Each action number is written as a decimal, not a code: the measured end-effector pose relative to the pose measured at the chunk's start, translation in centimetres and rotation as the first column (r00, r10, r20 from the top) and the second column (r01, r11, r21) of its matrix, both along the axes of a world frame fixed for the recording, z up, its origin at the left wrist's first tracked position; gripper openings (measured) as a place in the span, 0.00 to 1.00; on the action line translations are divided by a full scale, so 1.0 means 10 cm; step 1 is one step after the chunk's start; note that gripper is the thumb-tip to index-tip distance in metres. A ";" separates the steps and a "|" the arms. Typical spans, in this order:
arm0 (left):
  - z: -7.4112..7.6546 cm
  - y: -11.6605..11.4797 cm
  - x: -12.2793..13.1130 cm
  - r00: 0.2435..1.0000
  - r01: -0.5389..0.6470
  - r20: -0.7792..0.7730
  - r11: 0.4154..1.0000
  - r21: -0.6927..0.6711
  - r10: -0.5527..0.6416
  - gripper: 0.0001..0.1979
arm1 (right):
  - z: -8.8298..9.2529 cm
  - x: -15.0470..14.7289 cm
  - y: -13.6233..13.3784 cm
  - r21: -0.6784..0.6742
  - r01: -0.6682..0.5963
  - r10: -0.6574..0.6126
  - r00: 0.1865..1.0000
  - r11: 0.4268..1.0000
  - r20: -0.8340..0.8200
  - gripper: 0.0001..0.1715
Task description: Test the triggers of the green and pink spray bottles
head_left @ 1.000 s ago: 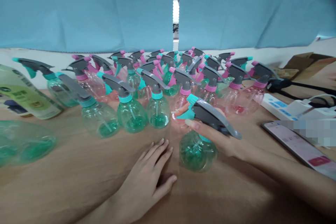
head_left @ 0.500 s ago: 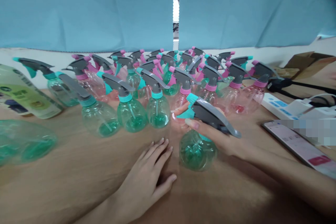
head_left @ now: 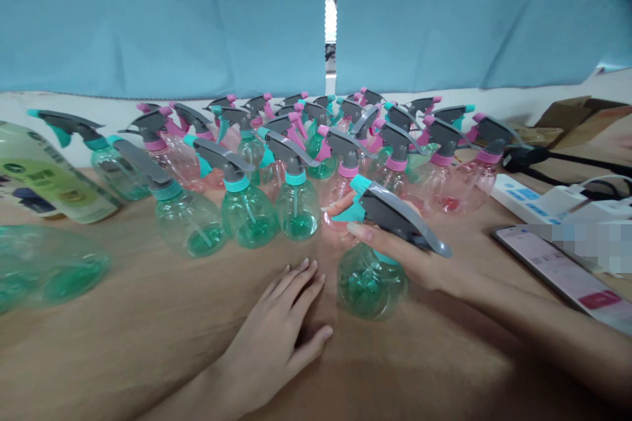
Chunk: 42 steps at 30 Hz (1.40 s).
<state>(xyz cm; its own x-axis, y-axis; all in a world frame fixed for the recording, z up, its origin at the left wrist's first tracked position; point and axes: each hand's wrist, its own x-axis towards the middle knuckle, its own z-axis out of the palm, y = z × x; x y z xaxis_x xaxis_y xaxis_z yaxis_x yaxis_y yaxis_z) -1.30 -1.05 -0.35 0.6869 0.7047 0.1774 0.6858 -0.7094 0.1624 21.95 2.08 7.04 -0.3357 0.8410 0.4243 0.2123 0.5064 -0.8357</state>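
My right hand [head_left: 409, 253] is closed around the neck of a green spray bottle [head_left: 368, 286] with a grey and turquoise spray head. The bottle tilts a little, and its nozzle points left and away from me. Part of its neck is hidden by my fingers. On the wooden table [head_left: 162, 335], my left hand [head_left: 281, 325] lies flat with fingers outstretched, holding nothing, to the left of that bottle. Just beyond my left fingertips stands another green spray bottle [head_left: 299, 210].
Several pink and green spray bottles [head_left: 348, 151] crowd the back. At the left are a pale green bottle [head_left: 64, 174] and clear green bottle bodies [head_left: 59, 270]. On the right lie a phone [head_left: 557, 270], a power strip [head_left: 523, 197] and a cardboard box [head_left: 582, 122]. A blue curtain [head_left: 172, 20] hangs behind.
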 end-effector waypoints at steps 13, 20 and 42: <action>0.00 0.01 0.01 1.000 0.011 -0.026 1.000 -0.006 -0.012 0.28 | 0.00 0.03 0.02 -0.054 -0.064 0.064 0.998 0.996 -0.003 0.12; 0.00 0.00 0.00 1.000 0.010 0.010 1.000 -0.010 -0.010 0.28 | -0.11 0.09 0.05 -0.088 -0.066 0.068 0.997 0.994 0.021 0.14; 0.02 0.00 0.00 1.000 -0.001 -0.025 1.000 -0.030 0.000 0.28 | -0.01 0.03 0.02 0.013 0.046 -0.046 0.999 0.999 -0.001 0.11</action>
<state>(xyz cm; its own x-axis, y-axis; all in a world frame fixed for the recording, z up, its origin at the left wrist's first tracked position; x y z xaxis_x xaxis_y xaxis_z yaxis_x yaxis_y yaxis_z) -1.26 -1.02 -0.11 0.6907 0.7096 0.1390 0.6901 -0.7043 0.1663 22.23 2.23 6.94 -0.2965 0.8500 0.4353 0.2348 0.5067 -0.8295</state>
